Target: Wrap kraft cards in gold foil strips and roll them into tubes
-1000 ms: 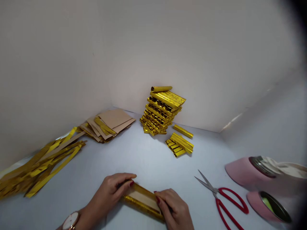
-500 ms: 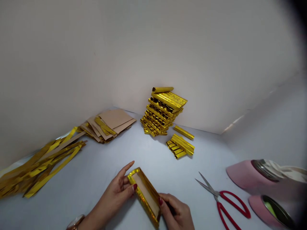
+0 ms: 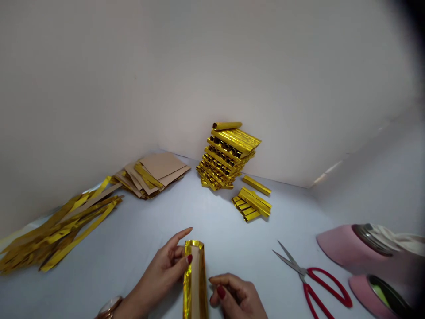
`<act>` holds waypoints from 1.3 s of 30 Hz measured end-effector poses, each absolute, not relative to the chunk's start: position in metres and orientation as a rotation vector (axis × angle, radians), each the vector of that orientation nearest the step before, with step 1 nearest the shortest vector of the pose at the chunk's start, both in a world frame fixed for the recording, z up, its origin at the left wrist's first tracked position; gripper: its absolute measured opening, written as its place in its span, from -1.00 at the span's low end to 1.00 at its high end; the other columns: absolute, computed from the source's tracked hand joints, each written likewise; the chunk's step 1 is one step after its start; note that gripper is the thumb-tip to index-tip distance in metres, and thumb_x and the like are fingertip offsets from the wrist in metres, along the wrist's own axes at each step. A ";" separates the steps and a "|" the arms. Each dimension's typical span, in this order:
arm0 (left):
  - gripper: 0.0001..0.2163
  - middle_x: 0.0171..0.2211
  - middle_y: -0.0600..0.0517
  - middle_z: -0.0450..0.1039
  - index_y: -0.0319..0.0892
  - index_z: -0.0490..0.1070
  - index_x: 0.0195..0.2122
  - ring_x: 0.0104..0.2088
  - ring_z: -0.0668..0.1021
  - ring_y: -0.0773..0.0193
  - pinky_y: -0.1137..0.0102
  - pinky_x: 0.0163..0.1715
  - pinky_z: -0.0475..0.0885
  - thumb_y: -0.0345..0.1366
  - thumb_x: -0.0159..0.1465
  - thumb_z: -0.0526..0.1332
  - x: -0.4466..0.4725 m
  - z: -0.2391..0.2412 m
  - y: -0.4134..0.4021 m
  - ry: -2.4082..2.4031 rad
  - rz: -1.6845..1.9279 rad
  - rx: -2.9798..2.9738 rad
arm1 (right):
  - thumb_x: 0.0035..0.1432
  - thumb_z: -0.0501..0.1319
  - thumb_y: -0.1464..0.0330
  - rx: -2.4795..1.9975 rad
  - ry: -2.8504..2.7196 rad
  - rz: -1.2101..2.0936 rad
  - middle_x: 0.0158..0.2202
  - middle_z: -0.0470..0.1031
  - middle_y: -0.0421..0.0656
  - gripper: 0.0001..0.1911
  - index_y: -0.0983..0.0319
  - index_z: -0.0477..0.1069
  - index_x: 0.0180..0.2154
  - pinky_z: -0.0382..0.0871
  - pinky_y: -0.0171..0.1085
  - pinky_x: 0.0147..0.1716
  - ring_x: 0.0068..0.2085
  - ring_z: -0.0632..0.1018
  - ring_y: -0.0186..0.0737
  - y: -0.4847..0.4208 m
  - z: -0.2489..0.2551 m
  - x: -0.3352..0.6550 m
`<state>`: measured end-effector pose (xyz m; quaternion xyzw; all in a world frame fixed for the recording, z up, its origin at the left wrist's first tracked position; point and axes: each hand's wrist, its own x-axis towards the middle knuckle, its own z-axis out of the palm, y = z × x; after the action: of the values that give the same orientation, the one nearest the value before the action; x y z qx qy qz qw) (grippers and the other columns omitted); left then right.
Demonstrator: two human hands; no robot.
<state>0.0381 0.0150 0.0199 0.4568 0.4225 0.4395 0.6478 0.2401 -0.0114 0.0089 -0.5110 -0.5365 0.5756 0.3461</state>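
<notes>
My left hand (image 3: pixel 164 270) pinches the far end of a gold foil-wrapped cardboard piece (image 3: pixel 195 279), thumb on its side and forefinger stretched out above it. The piece points away from me, its brown inner face up between raised gold edges. My right hand (image 3: pixel 237 297) sits at the piece's right side with fingers curled, touching its edge near the lower end. A watch (image 3: pixel 109 306) is on my left wrist.
A tall stack of finished gold pieces (image 3: pixel 229 155) stands at the back by the white wall, with several more (image 3: pixel 252 204) lying beside it. Brown card sheets (image 3: pixel 156 170) and long gold strips (image 3: pixel 56 230) lie left. Red-handled scissors (image 3: pixel 312 277) and pink tape rolls (image 3: pixel 365 250) lie right.
The gold piece has been turned from lying crosswise to pointing away from me. My left forefinger has lifted and my right hand has slid to the piece's side.
</notes>
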 end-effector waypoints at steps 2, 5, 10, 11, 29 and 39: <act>-0.41 -0.53 0.20 0.13 -0.17 0.05 0.24 -0.55 0.24 0.38 0.46 -0.54 0.12 -0.01 0.28 0.16 0.039 0.019 0.014 0.980 0.978 1.136 | 0.07 0.15 -0.11 -1.296 -1.349 1.574 -0.52 0.50 -0.12 -0.43 0.26 0.52 -0.23 0.15 -0.37 -0.63 -0.65 0.31 -0.39 -0.008 0.011 0.242; -0.50 -0.52 0.18 0.13 -0.14 0.03 0.26 -0.53 0.23 0.35 0.44 -0.53 0.12 -0.12 0.34 0.07 0.042 0.021 0.014 1.000 0.926 1.342 | 0.13 0.06 -0.14 -1.256 -1.337 1.609 -0.49 0.49 -0.10 -0.36 0.30 0.49 -0.20 0.10 -0.39 -0.65 -0.66 0.29 -0.42 -0.002 0.015 0.244; -0.50 -0.45 0.13 0.28 -0.07 -0.05 0.30 -0.48 0.33 0.31 0.44 -0.47 0.20 -0.32 0.33 -0.01 0.050 0.039 0.014 0.990 0.699 1.665 | 0.14 0.04 -0.13 -1.246 -1.159 1.613 -0.64 0.35 -0.22 -0.37 0.33 0.46 -0.32 0.05 -0.42 -0.67 -0.66 0.27 -0.41 0.009 0.025 0.241; -0.48 -0.44 0.13 0.32 -0.05 -0.06 0.30 -0.47 0.34 0.30 0.45 -0.45 0.22 -0.35 0.31 -0.01 0.052 0.044 0.013 0.983 0.652 1.719 | 0.13 0.07 -0.12 -1.228 -1.117 1.632 -0.63 0.34 -0.23 -0.40 0.32 0.45 -0.37 0.06 -0.42 -0.66 -0.65 0.27 -0.41 0.011 0.028 0.240; -0.79 -0.42 0.10 0.52 -0.09 0.42 -0.09 -0.47 0.51 0.31 0.47 -0.46 0.39 -0.31 0.31 0.08 0.018 0.025 0.027 1.302 0.853 1.917 | 0.11 0.25 0.15 -1.398 -1.291 1.224 -0.49 0.39 -0.18 -0.71 0.22 0.41 -0.49 0.23 -0.28 -0.40 -0.41 0.38 -0.20 0.015 0.018 0.252; -0.85 -0.22 -0.07 0.42 -0.13 0.38 -0.11 -0.26 0.48 0.14 0.29 -0.30 0.41 -0.38 0.37 0.05 0.022 0.032 0.014 1.166 0.943 2.414 | 0.17 0.13 0.40 -1.451 -1.804 0.610 -0.24 0.39 -0.10 -0.86 0.15 0.41 -0.42 0.30 -0.15 -0.16 -0.15 0.39 -0.08 0.017 0.010 0.254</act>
<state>0.0223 0.0144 0.0318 0.8399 0.4057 0.3282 0.1491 0.2543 0.0173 0.0099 -0.5643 -0.7015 0.2373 0.3648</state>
